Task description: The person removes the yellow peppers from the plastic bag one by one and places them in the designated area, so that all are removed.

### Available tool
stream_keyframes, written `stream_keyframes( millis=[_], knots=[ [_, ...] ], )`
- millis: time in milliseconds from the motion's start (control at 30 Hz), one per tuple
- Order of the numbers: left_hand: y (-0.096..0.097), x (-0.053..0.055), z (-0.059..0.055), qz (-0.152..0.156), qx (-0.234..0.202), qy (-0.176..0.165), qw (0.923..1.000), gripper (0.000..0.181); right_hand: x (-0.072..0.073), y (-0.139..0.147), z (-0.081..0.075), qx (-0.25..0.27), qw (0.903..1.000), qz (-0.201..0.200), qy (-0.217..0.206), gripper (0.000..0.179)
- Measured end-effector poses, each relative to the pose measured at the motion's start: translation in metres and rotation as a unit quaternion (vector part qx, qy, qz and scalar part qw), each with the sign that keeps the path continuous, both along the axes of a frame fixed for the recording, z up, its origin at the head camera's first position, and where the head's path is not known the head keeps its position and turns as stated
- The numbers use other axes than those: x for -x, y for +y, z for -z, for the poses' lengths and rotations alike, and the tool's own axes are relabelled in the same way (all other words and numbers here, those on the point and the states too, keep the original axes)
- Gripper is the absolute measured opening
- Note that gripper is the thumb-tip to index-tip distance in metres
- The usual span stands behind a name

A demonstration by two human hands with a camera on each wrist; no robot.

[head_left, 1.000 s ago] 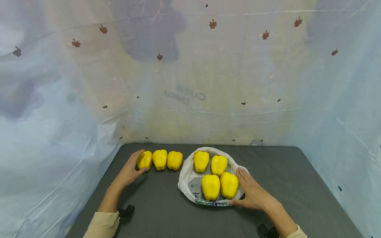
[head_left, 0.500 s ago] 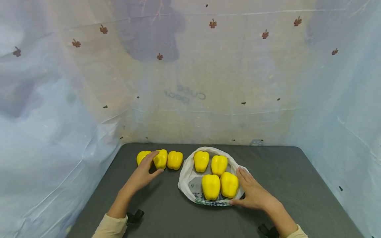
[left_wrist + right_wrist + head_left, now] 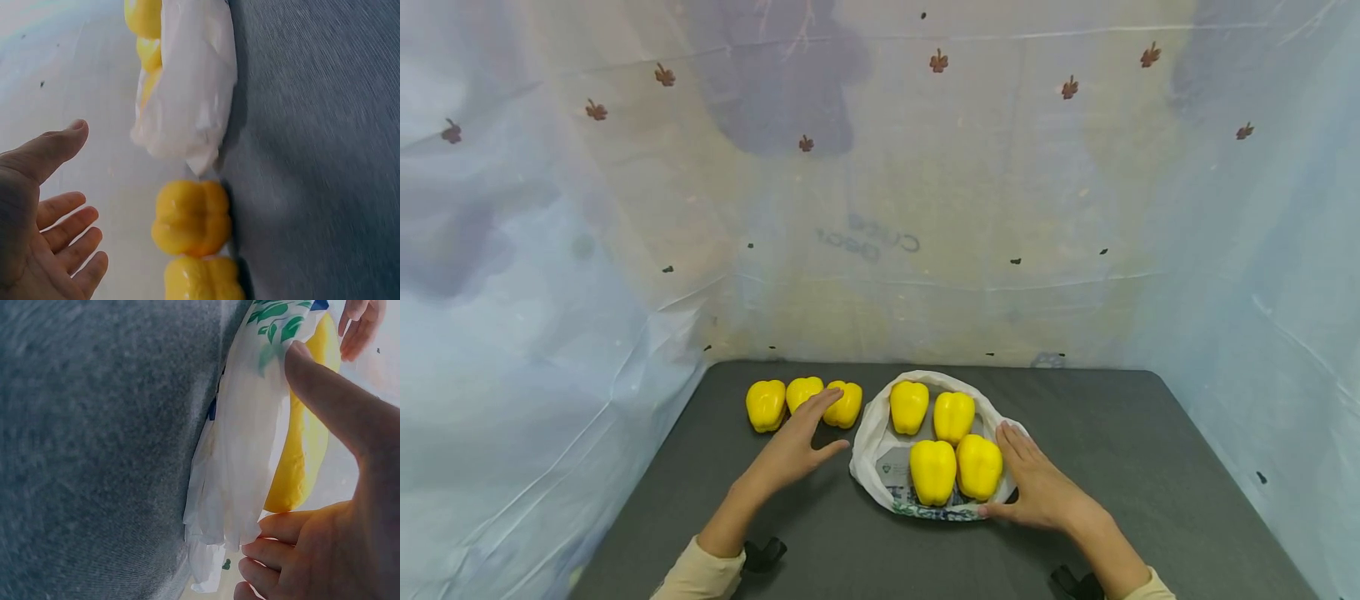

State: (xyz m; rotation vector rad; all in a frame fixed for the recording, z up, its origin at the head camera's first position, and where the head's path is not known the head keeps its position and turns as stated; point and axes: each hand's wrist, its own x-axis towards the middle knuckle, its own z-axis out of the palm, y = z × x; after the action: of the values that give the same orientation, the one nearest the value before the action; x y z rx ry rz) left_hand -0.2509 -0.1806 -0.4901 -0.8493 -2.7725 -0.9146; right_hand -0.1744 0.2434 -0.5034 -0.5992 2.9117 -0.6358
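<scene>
My left hand (image 3: 790, 454) hovers near the rightmost of three loose yellow bell peppers, its fingers and thumb spread with nothing between them. In the head view it overlaps the middle pepper (image 3: 803, 390) and the right pepper (image 3: 847, 408); the left pepper (image 3: 766, 407) shows whole. The left wrist view has that hand's palm (image 3: 28, 250) apart from the nearest pepper (image 3: 192, 219). A white plastic bag (image 3: 867, 437) lies with its mouth wide, several yellow bell peppers inside. Against its right side rests my right hand (image 3: 1048, 492), thumb (image 3: 331, 397) and fingers extended along the rim.
A dark grey cloth-covered table (image 3: 1120, 433) bears everything. Behind it and at both sides hang pale printed curtains (image 3: 970, 208). A black strap (image 3: 765, 554) is at the left wrist, another black strap (image 3: 1077, 583) at the right.
My left hand has moved rightward along the row, from the left pepper past the middle one to the right one, holding none. The peppers, bag and right hand have stayed put.
</scene>
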Motion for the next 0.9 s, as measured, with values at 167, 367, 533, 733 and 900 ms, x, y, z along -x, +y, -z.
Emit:
stream_keyframes(
  millis=[167, 367, 533, 733, 900],
  knots=[
    [0.015, -0.006, -0.002, 0.011, 0.010, -0.006, 0.9999, 0.086, 0.000, 0.001, 0.001, 0.001, 1.0000, 0.000, -0.002, 0.131],
    [0.031, -0.013, -0.005, 0.032, 0.023, -0.011, 0.9992, 0.086, 0.000, 0.001, 0.001, -0.001, 1.0000, -0.002, 0.001, 0.131],
    [0.045, -0.015, -0.003, 0.054, 0.031, -0.006, 0.9981, 0.086, 0.001, 0.001, 0.001, -0.004, 1.0000, -0.002, 0.003, 0.131],
    [0.059, -0.019, 0.001, 0.078, 0.036, -0.012, 0.9962, 0.085, 0.001, 0.001, 0.002, -0.006, 1.0000, -0.002, 0.002, 0.132],
    [0.070, -0.023, 0.003, 0.089, 0.051, -0.024, 0.9945, 0.084, 0.001, 0.002, 0.003, -0.005, 1.0000, 0.002, -0.001, 0.132]
  ],
)
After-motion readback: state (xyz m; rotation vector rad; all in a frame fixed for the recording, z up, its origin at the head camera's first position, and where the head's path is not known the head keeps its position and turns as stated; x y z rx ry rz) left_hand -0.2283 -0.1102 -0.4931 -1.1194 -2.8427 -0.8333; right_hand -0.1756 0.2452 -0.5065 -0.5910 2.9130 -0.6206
